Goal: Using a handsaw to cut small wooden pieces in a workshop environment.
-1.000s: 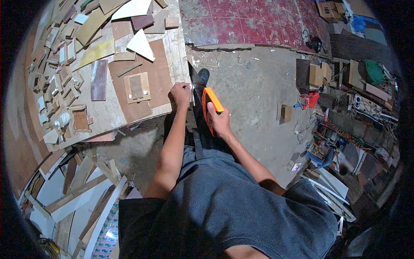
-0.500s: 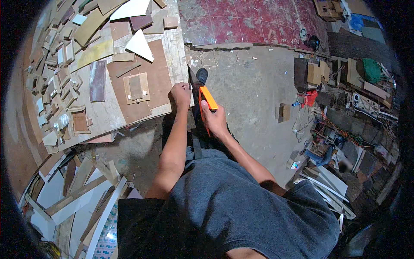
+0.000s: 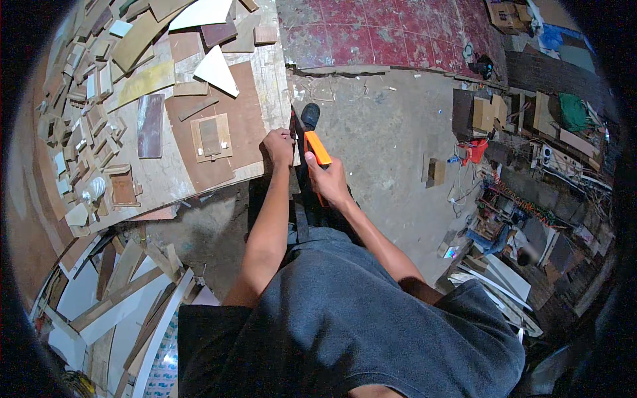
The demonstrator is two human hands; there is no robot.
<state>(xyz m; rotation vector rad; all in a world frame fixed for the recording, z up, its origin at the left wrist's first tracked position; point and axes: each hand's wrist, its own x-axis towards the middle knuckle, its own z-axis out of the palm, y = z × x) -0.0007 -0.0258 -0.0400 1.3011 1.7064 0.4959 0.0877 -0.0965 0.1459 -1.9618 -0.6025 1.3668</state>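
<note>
Here's the right hand [image 3: 330, 180], fingers wrapped round the orange handle of the saw [image 3: 318, 147], and that saw sits just off the bench [image 3: 275, 86], its dark blade angled up along the edge! Over to the left hand [image 3: 279, 146]: curled tight, knuckles up, right at the bench's edge, and whether it's pinching anything, I cannot tell. Near it, a brown sheet [image 3: 249, 132] lies flat with a small frame [image 3: 197, 140] on top, and a white triangle [image 3: 217, 71] overlaps the sheet's far end. A dark shoe [image 3: 310, 116] shows beyond the saw. Now the print: small blue-green marks repeat across a shiny sheet [image 3: 162, 368], lower left, and the carton [image 3: 506, 16], top right, has markings too small to read.
</note>
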